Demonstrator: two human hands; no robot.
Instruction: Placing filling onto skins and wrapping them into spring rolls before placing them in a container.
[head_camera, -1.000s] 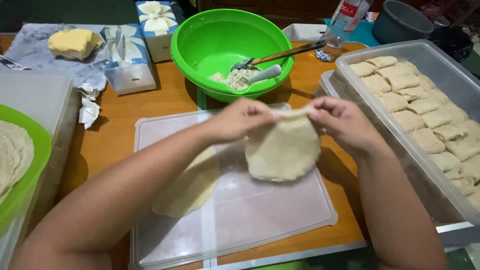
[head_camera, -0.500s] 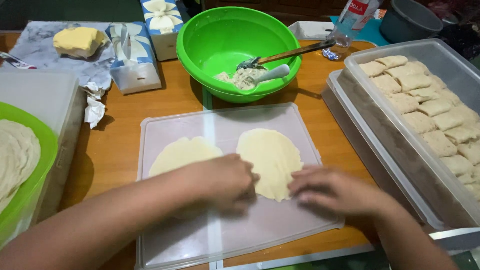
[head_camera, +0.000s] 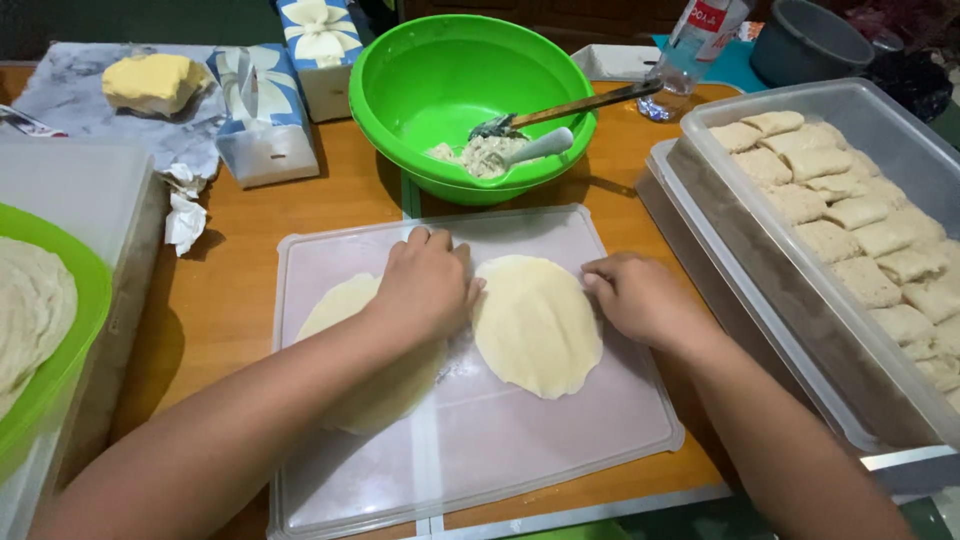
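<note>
A round sheet of thin dough (head_camera: 537, 325) is laid flat on a translucent plastic board (head_camera: 520, 450), between the two hands. The left hand (head_camera: 425, 285) is rested palm down at its left edge, fingers together and curled, nothing gripped. The right hand (head_camera: 640, 298) is set against its right edge, fingers bent and close together, tips touching the dough. A second dough sheet (head_camera: 340, 305) is partly hidden under the left hand. Beyond the fingertips, a green bowl (head_camera: 440, 90) with filling and spoons is seen. Right of the right fingers, a clear container of folded parcels (head_camera: 850, 230) is stood.
</note>
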